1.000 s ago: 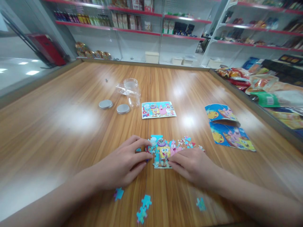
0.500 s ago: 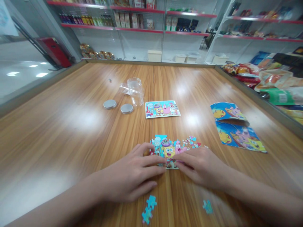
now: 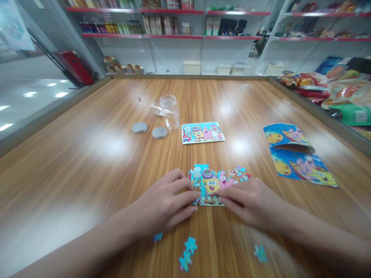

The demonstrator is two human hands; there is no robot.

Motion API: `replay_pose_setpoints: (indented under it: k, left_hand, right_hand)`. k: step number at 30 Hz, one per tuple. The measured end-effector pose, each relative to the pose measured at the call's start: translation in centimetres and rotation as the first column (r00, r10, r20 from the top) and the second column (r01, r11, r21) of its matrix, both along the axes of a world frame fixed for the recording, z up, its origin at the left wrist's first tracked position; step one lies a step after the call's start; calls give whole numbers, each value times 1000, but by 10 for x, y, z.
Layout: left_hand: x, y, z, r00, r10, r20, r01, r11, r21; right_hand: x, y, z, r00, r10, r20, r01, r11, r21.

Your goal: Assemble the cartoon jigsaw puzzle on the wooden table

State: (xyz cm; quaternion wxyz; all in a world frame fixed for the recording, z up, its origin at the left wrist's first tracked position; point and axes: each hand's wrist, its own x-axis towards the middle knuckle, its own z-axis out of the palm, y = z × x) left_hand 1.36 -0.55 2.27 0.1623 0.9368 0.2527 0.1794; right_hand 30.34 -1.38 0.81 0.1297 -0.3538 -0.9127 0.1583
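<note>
A partly assembled cartoon jigsaw puzzle lies on the wooden table between my hands. My left hand rests at its left side, fingers apart, fingertips touching the lower left pieces. Drawn close together, the fingers of my right hand press on the puzzle's lower right part; any single piece beneath them is hidden. Loose jigsaw pieces are heaped at the upper right of the puzzle. Nearer to me lie joined blue pieces, a blue piece on the right, and another piece partly under my left forearm.
Beyond the puzzle lies a reference picture card. Two silver lids and clear plastic jars stand farther left. On the right is a curled blue printed sheet. Packaged goods border the table's right edge; shelves line the back.
My left hand has drawn back slightly, baring more of the puzzle's lower left. My right hand stays at the puzzle. The whole view has shifted a little.
</note>
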Motion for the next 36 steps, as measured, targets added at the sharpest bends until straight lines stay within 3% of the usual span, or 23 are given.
replay_pose_setpoints:
  k: [3, 7, 13, 23, 36]
  left_hand:
    - [2, 0, -13, 995, 100, 5, -100, 995, -17]
    - [6, -2, -18, 991, 134, -16, -135, 990, -52]
    - [9, -4, -14, 990, 140, -25, -142, 987, -81]
    - [-1, 5, 2, 989, 123, -77, -124, 992, -16]
    - [-3, 6, -4, 987, 123, -103, -128, 990, -52]
  right_hand:
    - [0, 0, -1, 1000, -4, -9, 4, 1000, 6]
    - [1, 0, -2, 1000, -13, -5, 13, 1000, 5]
    - [1, 1, -4, 1000, -3, -18, 3, 1000, -5]
    - [1, 2, -1, 1000, 9, -28, -10, 999, -30]
    - [3, 1, -3, 1000, 9, 8, -8, 998, -60]
